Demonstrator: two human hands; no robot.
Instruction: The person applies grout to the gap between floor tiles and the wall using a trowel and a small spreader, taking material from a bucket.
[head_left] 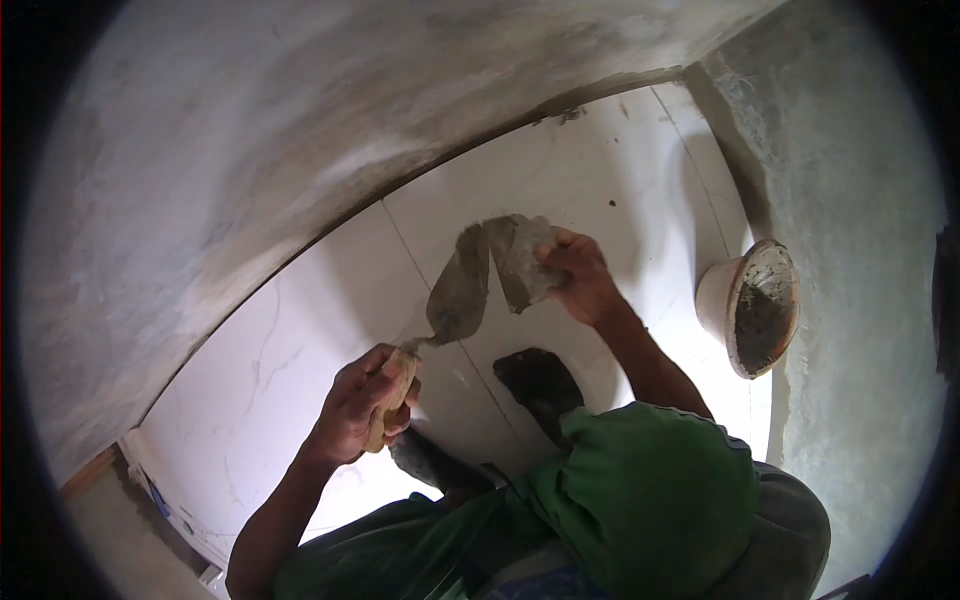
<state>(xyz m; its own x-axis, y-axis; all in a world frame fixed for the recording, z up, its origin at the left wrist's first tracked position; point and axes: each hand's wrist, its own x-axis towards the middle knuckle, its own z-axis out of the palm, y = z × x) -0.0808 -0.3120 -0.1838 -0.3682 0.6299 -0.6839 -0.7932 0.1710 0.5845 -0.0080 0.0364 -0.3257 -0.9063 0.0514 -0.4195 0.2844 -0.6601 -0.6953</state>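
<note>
My left hand (362, 408) grips the wooden handle of a pointed trowel (462, 288), whose grey blade is smeared with wet mortar and points up toward the wall. My right hand (578, 275) holds a flat, mortar-covered tool (522, 258) against the trowel blade's upper right edge. Both tools meet above the white tiled floor (300, 340). My bare foot (540, 385) rests on the tiles just below the hands, and my green-clad knee (650, 490) fills the lower right.
A white bowl (755, 305) holding grey mortar lies tilted at the right, by the rough plastered wall (860, 200). Another grey plastered wall (250, 130) curves along the top and left. A wooden strip (95, 470) shows at lower left.
</note>
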